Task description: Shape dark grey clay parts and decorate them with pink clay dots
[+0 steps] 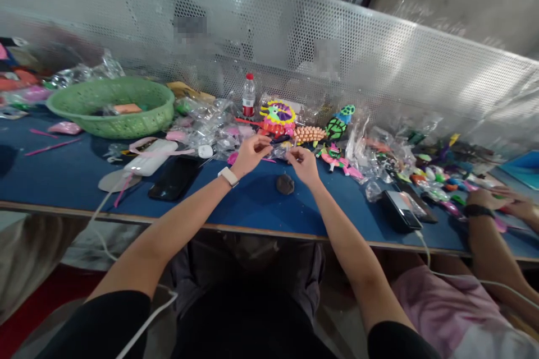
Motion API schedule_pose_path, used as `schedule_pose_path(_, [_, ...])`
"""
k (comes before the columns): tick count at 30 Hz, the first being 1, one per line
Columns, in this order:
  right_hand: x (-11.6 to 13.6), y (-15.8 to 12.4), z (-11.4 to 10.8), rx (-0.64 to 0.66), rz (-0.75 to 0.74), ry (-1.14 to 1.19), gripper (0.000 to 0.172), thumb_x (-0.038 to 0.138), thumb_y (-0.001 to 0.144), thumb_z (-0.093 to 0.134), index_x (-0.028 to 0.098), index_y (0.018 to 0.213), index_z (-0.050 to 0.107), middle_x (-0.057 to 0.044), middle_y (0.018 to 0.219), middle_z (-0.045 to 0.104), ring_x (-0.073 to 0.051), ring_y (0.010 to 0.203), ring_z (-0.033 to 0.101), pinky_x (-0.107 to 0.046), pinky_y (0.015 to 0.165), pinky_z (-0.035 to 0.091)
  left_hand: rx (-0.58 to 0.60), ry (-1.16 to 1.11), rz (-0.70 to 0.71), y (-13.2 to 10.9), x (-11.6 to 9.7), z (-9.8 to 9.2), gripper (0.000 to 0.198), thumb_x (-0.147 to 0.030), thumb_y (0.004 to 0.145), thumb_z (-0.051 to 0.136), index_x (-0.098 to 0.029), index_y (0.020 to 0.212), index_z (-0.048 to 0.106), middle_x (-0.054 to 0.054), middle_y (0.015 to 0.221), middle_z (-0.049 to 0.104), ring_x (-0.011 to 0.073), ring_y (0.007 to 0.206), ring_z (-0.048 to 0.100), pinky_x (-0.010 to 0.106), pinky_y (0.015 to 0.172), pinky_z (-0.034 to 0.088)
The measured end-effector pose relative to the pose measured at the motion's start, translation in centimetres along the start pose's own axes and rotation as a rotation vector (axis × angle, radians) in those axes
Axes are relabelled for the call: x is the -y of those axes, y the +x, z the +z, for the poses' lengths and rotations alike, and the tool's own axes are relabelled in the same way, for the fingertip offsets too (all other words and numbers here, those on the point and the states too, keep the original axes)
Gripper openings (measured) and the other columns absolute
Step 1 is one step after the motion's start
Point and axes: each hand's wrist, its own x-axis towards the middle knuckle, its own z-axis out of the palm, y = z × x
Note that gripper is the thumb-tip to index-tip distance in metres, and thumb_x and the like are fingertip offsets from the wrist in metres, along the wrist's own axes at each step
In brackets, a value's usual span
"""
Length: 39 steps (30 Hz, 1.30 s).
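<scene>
From where I stand, the left hand [254, 152] has its thumb and fingers pinched on a small dark piece [280, 139], raised just above the table [252, 207], in front of a bright toy figure [279, 115]. The right hand [304, 164] is close beside it, fingers bunched narrow; I can't tell whether they close on anything. The piece looks light and probably soft, so I'd expect a hard squeeze to dent it; a gentle fingertip hold near one end seems safest. It is slim, nearly black with a bluish tinge, its details too blurred to read. A roundish dark grey lump [285, 184], perhaps clay, lies on the table nearer the person, apart from both hands.
</scene>
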Motion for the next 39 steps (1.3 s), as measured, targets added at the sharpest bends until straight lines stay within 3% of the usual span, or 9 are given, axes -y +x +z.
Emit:
schedule_pose_path(5, [0.0, -0.1, 0.2, -0.022, -0.005, -0.033, 0.052, 0.081, 0.087, 0.078, 0.030, 0.089, 0.072, -0.006, 0.086, 0.080, -0.030, 0.082, 0.077, -0.046, 0.078, 0.065, 0.054, 0.036, -0.018, 0.0, 0.4, -0.3, 0.020, -0.037, 0.102, 0.085, -0.019, 0.109, 0.080, 0.012, 0.106, 0.090, 0.0238, 0.094, 0.086, 0.040, 0.090, 0.074])
schedule_pose_path(14, [-0.9, 0.4, 0.9, -0.004, -0.019, -0.064, 0.043, 0.074, 0.092, 0.072, 0.031, 0.093, 0.071, -0.008, 0.095, 0.083, -0.032, 0.093, 0.077, -0.048, 0.085, 0.066, 0.075, 0.058, -0.017, 0.3, 0.0, -1.4, 0.019, -0.036, 0.099, 0.083, -0.019, 0.108, 0.083, 0.012, 0.105, 0.090, 0.0219, 0.086, 0.083, 0.039, 0.087, 0.072])
schedule_pose_path(17, [-1.1, 0.7, 0.2, -0.022, -0.042, -0.071, 0.039, 0.068, 0.094, 0.074, 0.029, 0.092, 0.072, -0.008, 0.094, 0.083, -0.031, 0.092, 0.078, -0.045, 0.085, 0.065, 0.132, 0.073, -0.028, 0.1, -0.2, -1.5, 0.023, -0.042, 0.100, 0.081, -0.020, 0.105, 0.082, 0.010, 0.097, 0.088, 0.0213, 0.080, 0.080, 0.037, 0.083, 0.070])
schedule_pose_path(21, [-1.4, 1.1, -1.1, -0.029, -0.072, -0.085, 0.032, 0.057, 0.096, 0.077, 0.026, 0.091, 0.074, -0.006, 0.088, 0.082, -0.026, 0.086, 0.076, -0.038, 0.081, 0.062, 0.243, 0.090, -0.024, 0.0, -0.3, -1.2, 0.038, -0.056, 0.101, 0.080, -0.021, 0.087, 0.075, 0.005, 0.079, 0.080, 0.0202, 0.073, 0.075, 0.033, 0.075, 0.063])
schedule_pose_path(25, [-1.7, 1.2, -1.3, 0.037, -0.103, -0.101, 0.026, 0.049, 0.098, 0.077, 0.024, 0.092, 0.073, -0.003, 0.084, 0.080, -0.021, 0.079, 0.073, -0.034, 0.079, 0.060, 0.293, 0.089, 0.002, 0.1, -0.1, -0.8, 0.042, -0.056, 0.103, 0.078, -0.022, 0.081, 0.073, 0.004, 0.073, 0.077, 0.0183, 0.069, 0.071, 0.031, 0.071, 0.058])
schedule_pose_path(31, [-2.4, 1.1, -0.1, 0.014, -0.142, -0.184, 0.019, 0.043, 0.103, 0.078, 0.024, 0.099, 0.073, -0.004, 0.088, 0.081, -0.022, 0.083, 0.074, -0.037, 0.083, 0.063, 0.240, 0.238, 0.053, 0.5, 0.4, -0.7, 0.032, -0.041, 0.109, 0.073, -0.022, 0.083, 0.070, 0.002, 0.069, 0.073, 0.0184, 0.064, 0.067, 0.032, 0.073, 0.057])
schedule_pose_path(36, [-3.0, 1.6, -0.1, -0.070, -0.176, -0.222, 0.025, 0.042, 0.102, 0.080, 0.025, 0.118, 0.072, -0.003, 0.095, 0.081, -0.022, 0.083, 0.073, -0.040, 0.085, 0.064, 0.078, 0.506, 0.084, 1.3, 0.5, -1.2, 0.021, -0.030, 0.109, 0.073, -0.022, 0.090, 0.070, 0.007, 0.085, 0.079, 0.0249, 0.082, 0.074, 0.038, 0.087, 0.060])
schedule_pose_path(39, [-3.3, 1.8, -0.4, -0.079, -0.190, -0.240, 0.021, 0.038, 0.100, 0.079, 0.024, 0.115, 0.072, -0.004, 0.097, 0.081, -0.023, 0.084, 0.074, -0.042, 0.088, 0.065, -0.003, 0.622, 0.024, 2.0, 0.8, -2.1, 0.015, -0.027, 0.110, 0.069, -0.020, 0.097, 0.074, 0.011, 0.094, 0.081, 0.0275, 0.090, 0.076, 0.040, 0.091, 0.060])
